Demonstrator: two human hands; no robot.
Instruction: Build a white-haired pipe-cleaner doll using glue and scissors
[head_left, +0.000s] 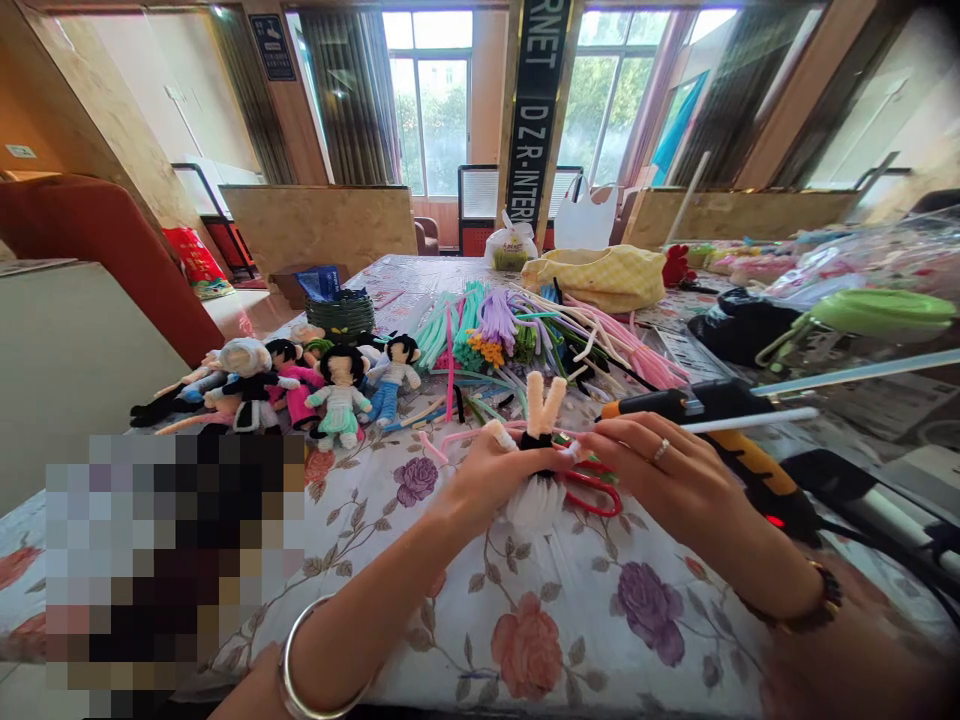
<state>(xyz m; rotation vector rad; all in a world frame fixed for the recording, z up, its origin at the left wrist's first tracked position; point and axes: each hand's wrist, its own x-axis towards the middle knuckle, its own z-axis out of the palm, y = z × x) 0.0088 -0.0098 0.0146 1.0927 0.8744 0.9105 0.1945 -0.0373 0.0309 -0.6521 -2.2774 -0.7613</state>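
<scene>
At the centre of the frame, both hands grip a half-made pipe-cleaner doll (538,470) above the floral tablecloth (570,610). The left hand (491,470) clasps its black middle from the left; the right hand (660,470) pinches its right side. The doll stands upright, long axis vertical, cream legs up, white skirt down. Red scissors (596,490) lie just beneath, and a glue gun (720,420) rests behind the right hand.

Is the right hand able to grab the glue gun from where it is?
Probably yes. The glue gun lies on the table just behind the right hand, nothing between them. But that hand is pinching the small fuzzy figure with the left hand, so it must let go.
</scene>
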